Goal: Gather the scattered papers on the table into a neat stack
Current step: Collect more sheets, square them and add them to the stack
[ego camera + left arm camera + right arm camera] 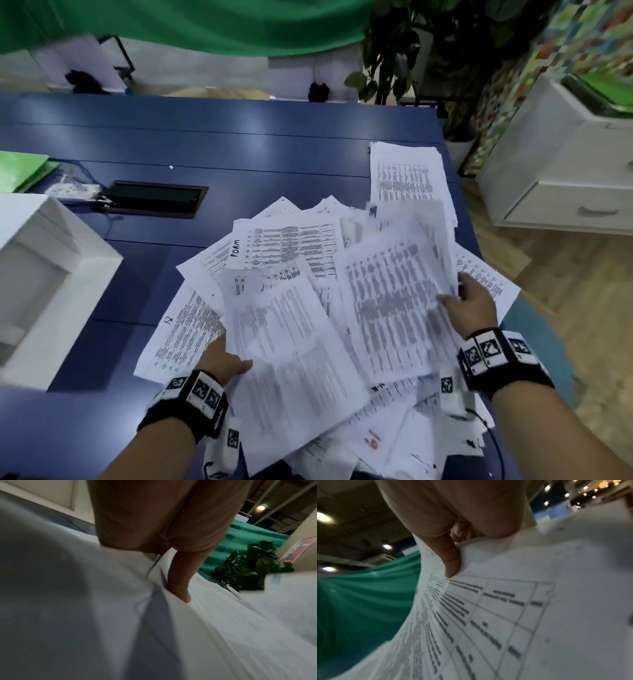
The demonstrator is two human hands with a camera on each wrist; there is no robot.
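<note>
Printed white papers (pixel 291 246) lie fanned in a loose heap over the near right part of the blue table (pixel 171 137). A tidier pile (pixel 407 174) sits behind them by the table's right edge. My left hand (pixel 229 359) grips the left edge of a lifted text sheet (pixel 294 370); its thumb (pixel 178 582) lies on top and the fingers are hidden beneath. My right hand (pixel 462 301) pinches the right edge of a raised bundle of table-printed sheets (pixel 394 301), with the thumb (pixel 450 561) pressed on the top sheet (pixel 496 615). More sheets (pixel 376 442) spread under both wrists.
A white open box (pixel 51 274) stands at the left edge. Behind it are a black cable hatch (pixel 154 198), a green folder (pixel 20 169) and a cable. A white drawer cabinet (pixel 548 164) and a plant (pixel 394 51) stand off the table's right side.
</note>
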